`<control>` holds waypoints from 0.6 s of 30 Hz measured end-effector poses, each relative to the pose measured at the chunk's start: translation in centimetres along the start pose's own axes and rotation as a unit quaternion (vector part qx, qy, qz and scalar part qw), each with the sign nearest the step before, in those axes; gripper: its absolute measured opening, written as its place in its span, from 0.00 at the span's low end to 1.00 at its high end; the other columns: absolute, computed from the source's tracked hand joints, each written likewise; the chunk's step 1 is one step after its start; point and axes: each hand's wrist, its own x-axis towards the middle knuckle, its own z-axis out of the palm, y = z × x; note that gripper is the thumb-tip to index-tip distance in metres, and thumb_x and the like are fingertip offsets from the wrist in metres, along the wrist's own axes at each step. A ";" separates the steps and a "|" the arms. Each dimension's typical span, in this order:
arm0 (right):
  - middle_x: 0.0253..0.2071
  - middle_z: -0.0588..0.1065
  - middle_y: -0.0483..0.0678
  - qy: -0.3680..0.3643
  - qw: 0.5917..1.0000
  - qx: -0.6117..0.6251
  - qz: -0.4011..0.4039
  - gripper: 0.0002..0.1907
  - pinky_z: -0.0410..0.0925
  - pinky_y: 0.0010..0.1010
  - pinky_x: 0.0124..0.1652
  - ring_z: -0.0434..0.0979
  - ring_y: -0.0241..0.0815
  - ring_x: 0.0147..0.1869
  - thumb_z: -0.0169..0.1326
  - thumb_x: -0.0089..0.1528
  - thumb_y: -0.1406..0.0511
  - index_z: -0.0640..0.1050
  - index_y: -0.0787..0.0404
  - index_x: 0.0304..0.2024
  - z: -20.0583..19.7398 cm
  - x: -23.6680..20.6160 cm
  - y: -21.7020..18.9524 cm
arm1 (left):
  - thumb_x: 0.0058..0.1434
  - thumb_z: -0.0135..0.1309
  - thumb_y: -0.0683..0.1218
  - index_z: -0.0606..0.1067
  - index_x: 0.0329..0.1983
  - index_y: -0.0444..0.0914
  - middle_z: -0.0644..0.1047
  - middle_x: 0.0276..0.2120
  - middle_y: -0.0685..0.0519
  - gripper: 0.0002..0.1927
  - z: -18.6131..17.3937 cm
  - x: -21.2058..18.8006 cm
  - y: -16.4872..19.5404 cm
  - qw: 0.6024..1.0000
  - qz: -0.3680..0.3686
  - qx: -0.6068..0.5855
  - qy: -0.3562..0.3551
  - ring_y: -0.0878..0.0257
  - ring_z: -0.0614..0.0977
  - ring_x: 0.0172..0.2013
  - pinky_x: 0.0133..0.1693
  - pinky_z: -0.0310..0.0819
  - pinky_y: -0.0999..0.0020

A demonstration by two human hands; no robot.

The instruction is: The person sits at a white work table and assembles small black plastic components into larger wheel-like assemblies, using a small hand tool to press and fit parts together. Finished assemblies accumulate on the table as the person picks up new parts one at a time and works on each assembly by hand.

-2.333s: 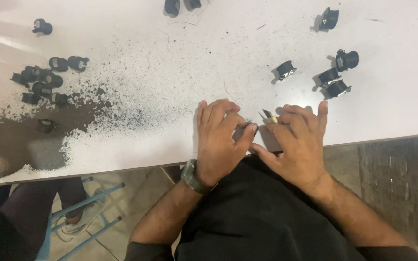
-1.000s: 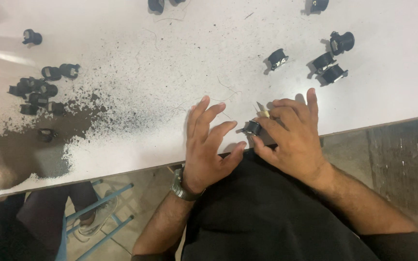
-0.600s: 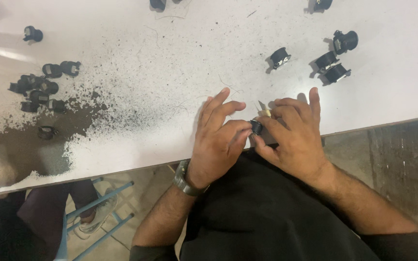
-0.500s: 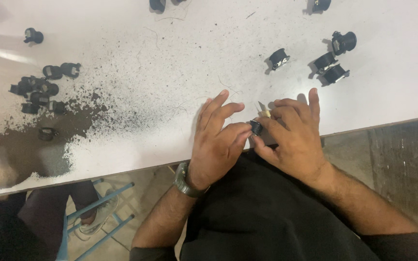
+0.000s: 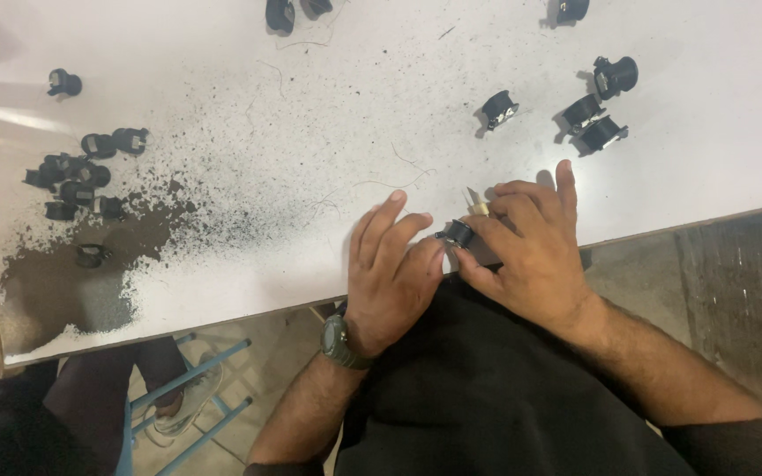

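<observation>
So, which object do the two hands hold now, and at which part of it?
A small black ring-shaped part, pinched at its sides between the left hand and right hand. The right hand also grips a small blade by its handle.

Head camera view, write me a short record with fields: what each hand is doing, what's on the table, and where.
left hand: fingers spread, steadying a small black part at the table's near edge
right hand: grips a small blade against that part
table: white, dusted with black shavings, thickest at left
left cluster: black parts grouped
right cluster: several black parts, apart from the hands
wrist: dark watch on left arm
</observation>
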 end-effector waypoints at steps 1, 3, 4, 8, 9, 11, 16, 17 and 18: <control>0.45 0.71 0.49 -0.005 1.000 -0.001 -0.001 0.19 0.38 0.64 0.74 0.69 0.52 0.64 0.69 0.55 0.59 0.82 0.59 0.44 -0.1 0.0 0.0 | 0.68 0.62 0.40 0.75 0.44 0.40 0.71 0.58 0.51 0.07 0.0 0.3 0.0 1.000 0.021 0.004 -0.005 0.51 0.67 0.69 0.67 0.67 0.45; 0.47 0.71 0.51 -0.003 1.000 0.009 -0.006 0.19 0.39 0.64 0.75 0.68 0.53 0.64 0.69 0.55 0.59 0.81 0.60 0.46 -0.2 0.0 0.0 | 0.69 0.61 0.39 0.74 0.46 0.37 0.71 0.57 0.49 0.07 -0.4 0.9 0.1 0.998 0.055 0.015 -0.008 0.50 0.68 0.68 0.64 0.70 0.47; 0.48 0.72 0.51 -0.002 1.000 0.014 -0.010 0.20 0.39 0.64 0.76 0.68 0.54 0.64 0.68 0.55 0.60 0.81 0.61 0.47 -0.3 0.0 0.0 | 0.69 0.61 0.39 0.74 0.48 0.36 0.71 0.57 0.48 0.08 -0.6 1.2 0.2 0.997 0.071 0.021 -0.009 0.50 0.69 0.68 0.63 0.71 0.48; 0.49 0.72 0.51 -0.013 1.000 0.004 -0.020 0.20 0.40 0.64 0.75 0.68 0.54 0.64 0.68 0.55 0.60 0.81 0.60 0.47 -0.4 0.1 0.0 | 0.65 0.59 0.39 0.76 0.45 0.37 0.74 0.52 0.52 0.06 -1.5 2.5 0.7 0.998 -0.009 -0.035 -0.041 0.53 0.75 0.59 0.54 0.75 0.57; 0.49 0.72 0.51 -0.008 1.000 0.002 -0.021 0.19 0.41 0.64 0.74 0.68 0.54 0.64 0.68 0.56 0.60 0.81 0.60 0.47 -0.4 0.1 0.0 | 0.65 0.59 0.40 0.76 0.44 0.38 0.75 0.50 0.52 0.05 -1.7 2.8 0.7 0.996 -0.052 -0.062 -0.042 0.54 0.76 0.54 0.52 0.76 0.59; 0.48 0.72 0.50 -0.005 1.000 -0.002 -0.019 0.19 0.41 0.63 0.74 0.69 0.53 0.64 0.69 0.55 0.61 0.82 0.59 0.47 -0.4 0.2 -0.1 | 0.65 0.60 0.40 0.76 0.42 0.38 0.77 0.46 0.53 0.04 -2.2 3.0 0.6 0.985 -0.117 -0.120 -0.051 0.56 0.79 0.47 0.47 0.76 0.61; 0.48 0.71 0.50 -0.001 1.000 -0.006 -0.012 0.19 0.42 0.61 0.76 0.68 0.53 0.65 0.68 0.54 0.62 0.82 0.59 0.47 -0.1 0.4 -0.3 | 0.65 0.59 0.40 0.76 0.42 0.37 0.79 0.37 0.50 0.04 -3.1 2.6 0.0 0.954 -0.183 -0.221 -0.085 0.54 0.82 0.36 0.37 0.76 0.62; 0.48 0.71 0.50 -0.004 1.000 -0.004 -0.010 0.20 0.42 0.61 0.76 0.68 0.54 0.65 0.69 0.54 0.62 0.82 0.59 0.47 -0.1 0.3 -0.3 | 0.65 0.59 0.40 0.76 0.42 0.37 0.79 0.36 0.51 0.04 -3.1 2.5 -0.1 0.952 -0.191 -0.223 -0.080 0.55 0.82 0.35 0.36 0.76 0.63; 0.48 0.71 0.50 -0.007 1.000 -0.003 -0.009 0.20 0.42 0.61 0.75 0.68 0.54 0.65 0.69 0.54 0.62 0.82 0.59 0.48 -0.1 0.2 -0.3 | 0.65 0.59 0.40 0.76 0.41 0.37 0.79 0.34 0.51 0.04 -2.9 2.4 -0.2 0.951 -0.198 -0.226 -0.075 0.56 0.82 0.34 0.35 0.76 0.64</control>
